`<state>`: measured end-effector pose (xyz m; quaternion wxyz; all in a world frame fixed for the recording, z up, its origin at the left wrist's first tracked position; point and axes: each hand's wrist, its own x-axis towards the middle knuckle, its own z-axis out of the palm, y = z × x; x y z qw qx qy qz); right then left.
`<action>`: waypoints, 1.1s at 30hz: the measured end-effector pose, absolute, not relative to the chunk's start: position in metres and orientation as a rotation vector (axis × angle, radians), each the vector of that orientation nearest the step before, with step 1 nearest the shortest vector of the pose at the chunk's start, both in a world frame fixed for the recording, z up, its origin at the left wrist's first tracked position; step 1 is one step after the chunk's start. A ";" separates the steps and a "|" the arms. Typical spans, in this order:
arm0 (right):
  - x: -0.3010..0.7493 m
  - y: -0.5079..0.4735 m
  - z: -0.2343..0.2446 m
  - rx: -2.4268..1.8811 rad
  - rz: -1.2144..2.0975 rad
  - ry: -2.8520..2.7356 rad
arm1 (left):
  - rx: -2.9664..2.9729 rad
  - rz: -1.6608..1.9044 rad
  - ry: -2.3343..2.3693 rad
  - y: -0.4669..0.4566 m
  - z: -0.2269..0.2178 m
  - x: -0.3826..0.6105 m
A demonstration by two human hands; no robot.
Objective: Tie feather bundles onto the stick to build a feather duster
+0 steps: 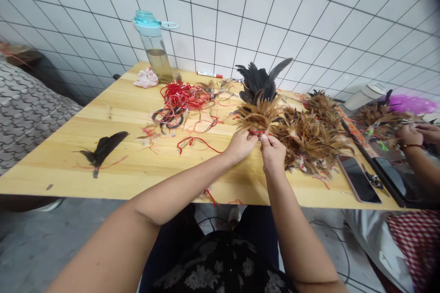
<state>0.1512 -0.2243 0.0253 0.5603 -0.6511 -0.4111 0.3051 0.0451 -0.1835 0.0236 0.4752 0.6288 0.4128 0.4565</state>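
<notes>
My left hand (240,145) and my right hand (272,152) meet over the wooden table (117,114). Both pinch a red string (258,132) at the base of a feather bundle (258,105), which has brown plumes below and dark grey feathers standing up. Their fingers are closed round the string and the bundle's stem. A heap of brown feather bundles (309,139) lies just to the right of my hands. A loose red string (195,142) curls on the table to the left of my left hand.
A tangle of red strings (180,98) and a water bottle (155,48) sit at the back. A dark feather (105,146) lies at the left, a phone (359,178) at the right. Another person's hands (417,135) work with feathers far right.
</notes>
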 end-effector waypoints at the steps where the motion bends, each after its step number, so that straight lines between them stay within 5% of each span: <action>1: 0.151 -0.224 0.024 -1.552 0.607 -0.986 | 1.500 1.115 1.014 -0.187 0.024 0.046; 17: 0.116 -0.230 0.020 -2.009 -0.203 -1.372 | 1.081 1.128 0.970 -0.194 0.029 0.051; 33: 0.116 -0.230 0.009 -2.092 -0.444 -1.574 | 0.815 1.144 0.932 -0.196 0.036 0.046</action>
